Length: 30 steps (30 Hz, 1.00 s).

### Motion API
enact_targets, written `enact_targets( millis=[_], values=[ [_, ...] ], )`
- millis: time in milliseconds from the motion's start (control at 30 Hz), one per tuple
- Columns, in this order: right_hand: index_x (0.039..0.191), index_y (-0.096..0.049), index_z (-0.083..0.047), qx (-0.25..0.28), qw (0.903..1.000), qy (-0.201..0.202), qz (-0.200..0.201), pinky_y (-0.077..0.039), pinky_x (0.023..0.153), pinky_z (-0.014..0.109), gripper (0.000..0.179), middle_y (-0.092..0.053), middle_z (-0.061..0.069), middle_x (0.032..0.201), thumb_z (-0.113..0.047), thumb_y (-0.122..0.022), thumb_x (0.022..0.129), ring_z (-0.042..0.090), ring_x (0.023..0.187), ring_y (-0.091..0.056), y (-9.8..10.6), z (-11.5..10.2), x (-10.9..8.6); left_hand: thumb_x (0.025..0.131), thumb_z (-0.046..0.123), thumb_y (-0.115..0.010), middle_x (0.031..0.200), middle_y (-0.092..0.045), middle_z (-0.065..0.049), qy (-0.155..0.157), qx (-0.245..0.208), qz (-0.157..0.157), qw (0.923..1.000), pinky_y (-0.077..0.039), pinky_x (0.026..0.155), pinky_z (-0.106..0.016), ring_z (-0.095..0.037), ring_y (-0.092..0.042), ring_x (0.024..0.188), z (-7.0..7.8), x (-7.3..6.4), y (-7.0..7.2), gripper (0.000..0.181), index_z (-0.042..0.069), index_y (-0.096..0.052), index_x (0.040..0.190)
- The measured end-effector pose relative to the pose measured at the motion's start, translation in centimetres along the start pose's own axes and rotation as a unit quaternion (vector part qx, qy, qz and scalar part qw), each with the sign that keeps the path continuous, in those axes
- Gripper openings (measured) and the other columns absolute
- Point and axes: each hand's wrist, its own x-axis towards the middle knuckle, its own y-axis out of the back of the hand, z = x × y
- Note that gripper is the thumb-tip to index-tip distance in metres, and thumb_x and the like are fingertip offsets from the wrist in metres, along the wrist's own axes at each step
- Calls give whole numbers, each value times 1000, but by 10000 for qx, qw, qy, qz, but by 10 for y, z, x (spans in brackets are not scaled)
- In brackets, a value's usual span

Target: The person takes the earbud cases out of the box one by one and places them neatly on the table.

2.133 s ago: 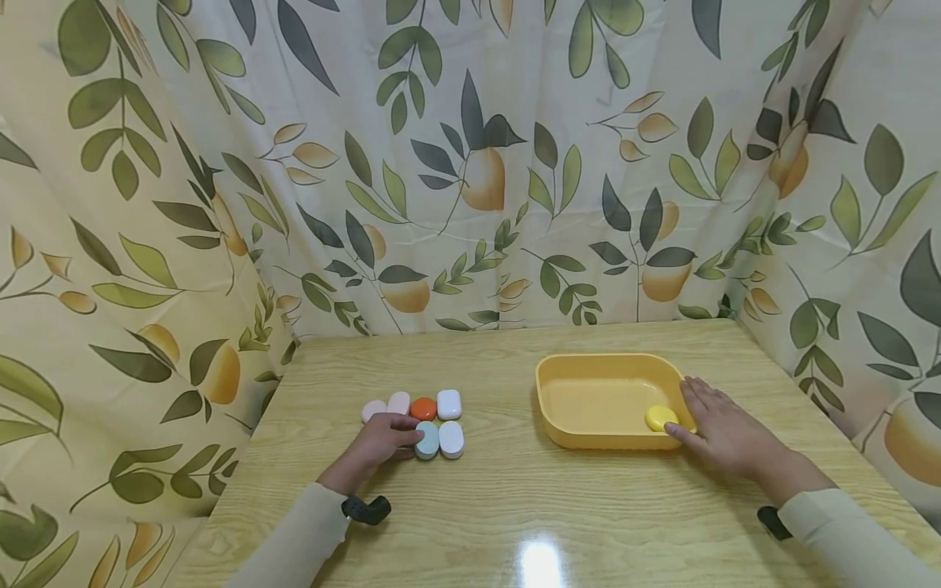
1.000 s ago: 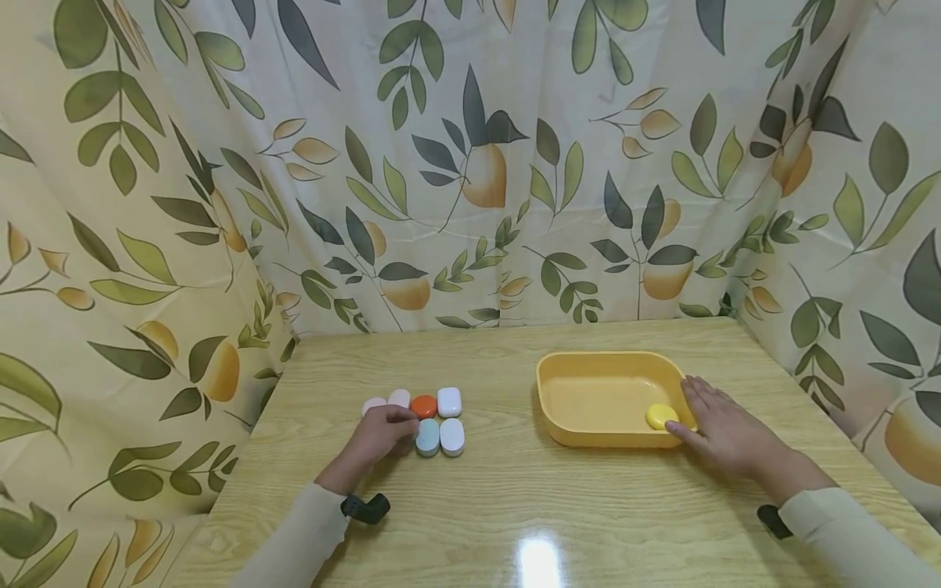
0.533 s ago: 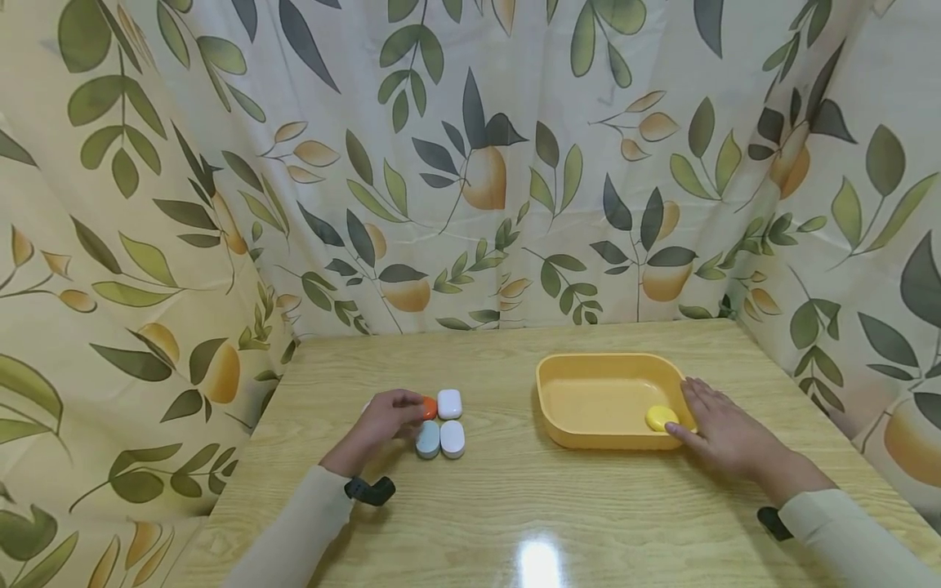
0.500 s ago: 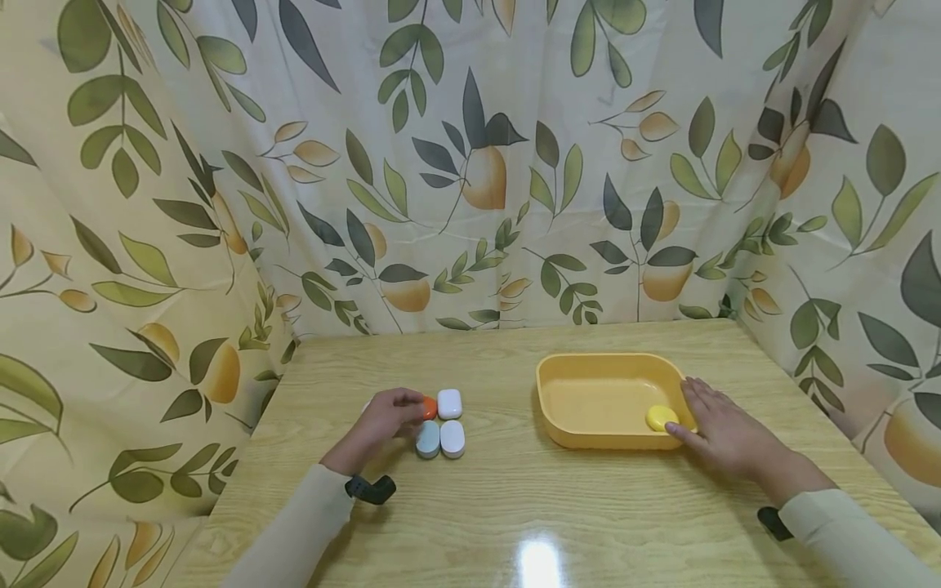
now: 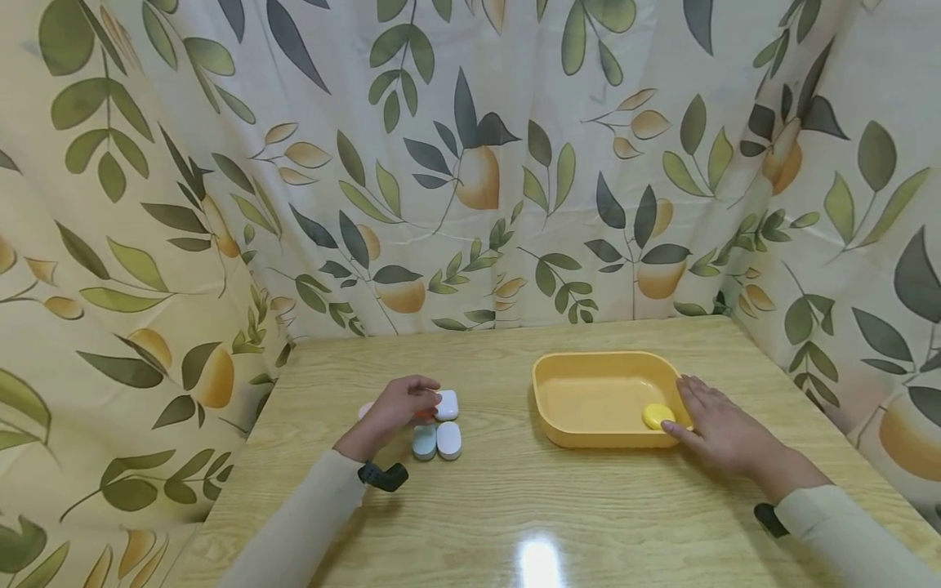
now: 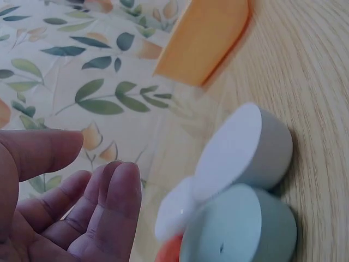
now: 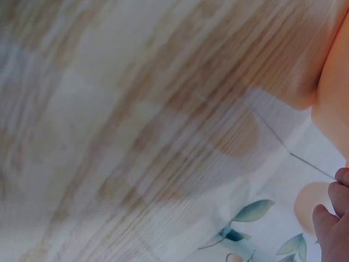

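My left hand [image 5: 400, 402] hovers over the orange-red soap-like piece [image 5: 424, 415], its fingertips right by a white rounded-square piece [image 5: 448, 405]. Nothing sits between the thumb and fingers in the left wrist view. Just in front stand a thick pale-teal oval piece [image 5: 424, 443] and a white oval piece [image 5: 449, 441], side by side. A pink piece [image 5: 364, 410] peeks out behind the hand, which hides the rest of that row. My right hand [image 5: 724, 433] rests with extended fingers on the right end of a yellow-orange tray [image 5: 603, 440], thumb across its rim beside a yellow oval piece [image 5: 657, 416] inside.
The wooden table [image 5: 470, 506] carries the pieces at left and the tray at right. Leaf-and-fruit patterned curtains [image 5: 470, 237] enclose its back and sides. Both wrists wear dark straps, the left strap [image 5: 384, 476] being close to the tabletop.
My left hand has slid right and slightly away along the back row, from beside the teal piece to over the orange-red one. The right hand and tray have stayed put.
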Motion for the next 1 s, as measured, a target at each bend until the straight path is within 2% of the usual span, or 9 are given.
enact_targets(
  millis=[267, 400, 500, 700, 833, 1000],
  values=[
    [147, -15, 17, 44, 10000, 2, 61, -5, 116, 55, 86, -16, 36, 151, -52, -42, 101, 50, 140, -14, 3, -3, 2, 96, 11, -63, 120, -58, -26, -28, -164, -285, 9995, -55, 85, -44, -29, -62, 96, 7, 11, -15, 40, -5, -52, 131],
    [146, -15, 17, 40, 10000, 40, 63, -8, 115, 57, 86, -17, 36, 151, -51, -43, 101, 51, 139, -15, 3, -4, 1, 95, 12, -64, 116, -58, -21, 17, -301, -443, 9986, -53, 88, -49, -37, -60, 102, 10, 16, -24, 38, -2, -53, 129],
    [146, -16, 17, 8, 9999, 97, 62, -8, 115, 57, 85, -18, 37, 150, -50, -44, 101, 52, 138, -16, 3, -5, 1, 95, 11, -64, 112, -59, -18, 22, -371, -531, 9979, -52, 89, -50, -37, -60, 101, 12, 18, -31, 36, -2, -55, 127],
    [146, -18, 16, -188, 9998, 82, 67, -2, 117, 52, 86, -17, 35, 152, -53, -42, 101, 49, 140, -14, 2, -3, -1, 95, 9, -64, 108, -62, -16, -111, -283, -665, 9973, -56, 83, -44, -25, -63, 91, 14, 23, -44, 33, -3, -55, 124],
    [146, -19, 16, -258, 9996, 80, 85, 2, 117, 49, 87, -17, 34, 152, -55, -42, 100, 49, 141, -13, 2, -2, -1, 94, 8, -65, 107, -62, -15, -81, -189, -763, 9969, -57, 80, -41, -24, -63, 89, 18, 26, -53, 34, -3, -55, 124],
    [146, -19, 16, -335, 9993, 130, 130, -2, 117, 52, 87, -16, 34, 153, -54, -42, 100, 48, 141, -13, 3, -3, -1, 94, 9, -65, 105, -63, -14, -106, -42, -899, 9959, -58, 77, -40, -26, -64, 89, 25, 30, -63, 32, -2, -57, 123]
  ],
)
